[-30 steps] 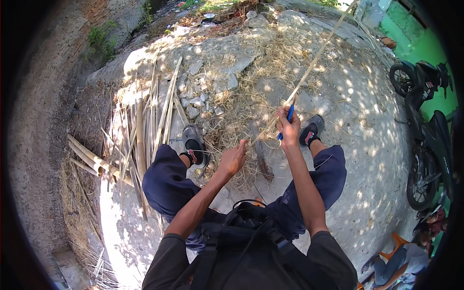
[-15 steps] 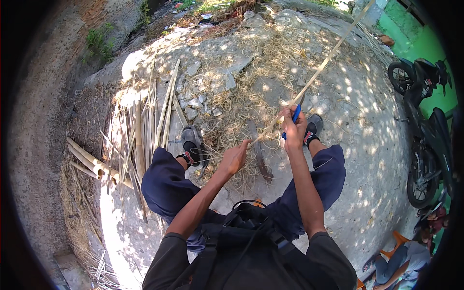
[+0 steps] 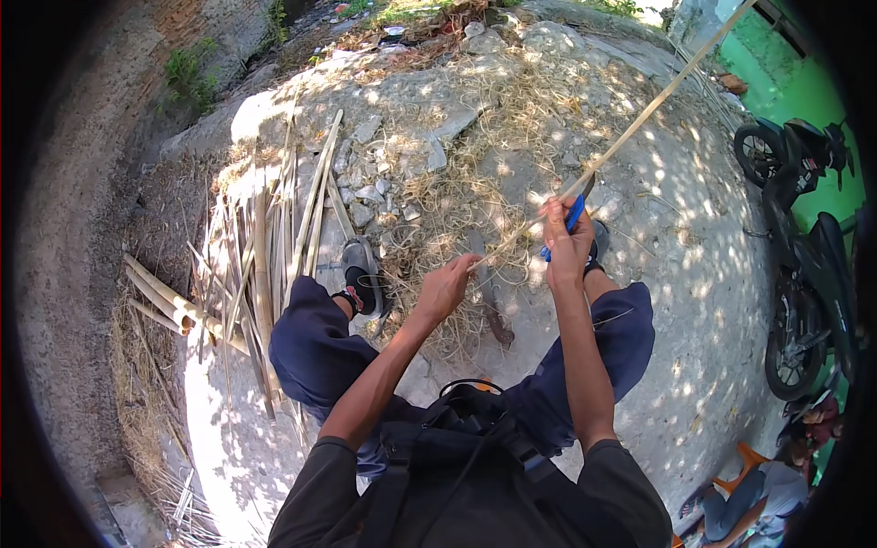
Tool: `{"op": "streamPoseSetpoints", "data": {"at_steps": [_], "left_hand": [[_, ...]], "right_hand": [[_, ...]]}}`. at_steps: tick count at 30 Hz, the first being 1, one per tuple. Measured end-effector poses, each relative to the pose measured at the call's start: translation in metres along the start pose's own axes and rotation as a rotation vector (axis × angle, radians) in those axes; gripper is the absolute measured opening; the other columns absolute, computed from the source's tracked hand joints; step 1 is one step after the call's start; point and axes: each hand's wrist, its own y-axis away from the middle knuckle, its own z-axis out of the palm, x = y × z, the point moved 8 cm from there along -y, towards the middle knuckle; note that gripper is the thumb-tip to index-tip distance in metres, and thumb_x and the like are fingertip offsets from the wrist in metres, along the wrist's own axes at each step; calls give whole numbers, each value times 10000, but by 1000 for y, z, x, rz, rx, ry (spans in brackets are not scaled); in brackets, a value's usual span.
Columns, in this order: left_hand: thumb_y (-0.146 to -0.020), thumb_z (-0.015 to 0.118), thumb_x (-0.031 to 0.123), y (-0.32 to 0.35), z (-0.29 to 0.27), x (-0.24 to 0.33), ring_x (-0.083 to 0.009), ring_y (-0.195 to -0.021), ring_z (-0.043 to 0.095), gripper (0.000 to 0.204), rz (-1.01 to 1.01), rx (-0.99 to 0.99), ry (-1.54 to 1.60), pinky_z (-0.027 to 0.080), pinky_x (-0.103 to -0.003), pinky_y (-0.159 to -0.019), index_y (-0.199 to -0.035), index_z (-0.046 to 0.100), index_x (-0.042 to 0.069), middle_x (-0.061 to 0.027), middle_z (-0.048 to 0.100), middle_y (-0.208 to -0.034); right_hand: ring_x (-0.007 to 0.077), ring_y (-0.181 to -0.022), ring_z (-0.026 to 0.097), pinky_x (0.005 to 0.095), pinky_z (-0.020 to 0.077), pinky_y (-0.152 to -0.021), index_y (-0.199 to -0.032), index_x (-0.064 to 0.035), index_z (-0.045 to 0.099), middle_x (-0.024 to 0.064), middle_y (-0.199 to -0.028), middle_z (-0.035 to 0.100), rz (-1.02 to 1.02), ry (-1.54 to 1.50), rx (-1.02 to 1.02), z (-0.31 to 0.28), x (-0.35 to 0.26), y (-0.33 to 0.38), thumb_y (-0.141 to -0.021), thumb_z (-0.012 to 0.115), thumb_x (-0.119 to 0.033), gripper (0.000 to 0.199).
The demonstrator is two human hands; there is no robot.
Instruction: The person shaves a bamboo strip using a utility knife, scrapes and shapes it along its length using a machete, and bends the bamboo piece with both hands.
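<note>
A long, thin bamboo strip slants from between my legs up to the far right. My left hand is closed on its near end. Farther along, my right hand grips a blue-handled knife, with the strip running past its fingers and thumb. The dark blade points away beside the strip; how it meets the strip is hidden by the fingers. On the ground between my feet lies a dark, curved, machete-like blade, among curly pale shavings.
Split bamboo strips lie in a pile beyond my left foot, with bamboo poles farther left. Broken stones sit near the pile. A dark motorbike stands at right by a green wall. Another person sits at the lower right.
My right hand has moved a little to the right with the knife, and the strip's far part has swung right. My left hand stays nearly in place.
</note>
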Motion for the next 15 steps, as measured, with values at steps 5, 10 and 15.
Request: {"op": "streamPoseSetpoints", "data": {"at_steps": [5,10,15], "left_hand": [[-943,677,167,-1,-12,4,-331,-841,719,325,-2,-41,20,559,-454,-688,-1258,605,136,-91,724,-918],[-907,727,203,-10,-43,13,-304,-830,718,315,-29,-17,-11,557,-427,-686,-1191,638,99,-103,710,-874],[-900,699,112,-14,-71,6,-300,-805,727,341,30,179,-37,570,-445,-697,-1227,603,110,-127,704,-974]], "right_hand": [[-4,-529,379,210,274,-468,-1033,-50,668,26,-852,710,17,-12,-34,8,-7,-3,-1022,695,-167,121],[-4,-527,364,211,268,-471,-1040,-60,665,24,-886,710,12,-65,-76,23,-23,-9,-1025,690,-161,105],[-11,-547,376,203,267,-478,-1046,-82,628,35,-915,721,-35,-143,-113,47,-33,-8,-1022,693,-147,94]]}}
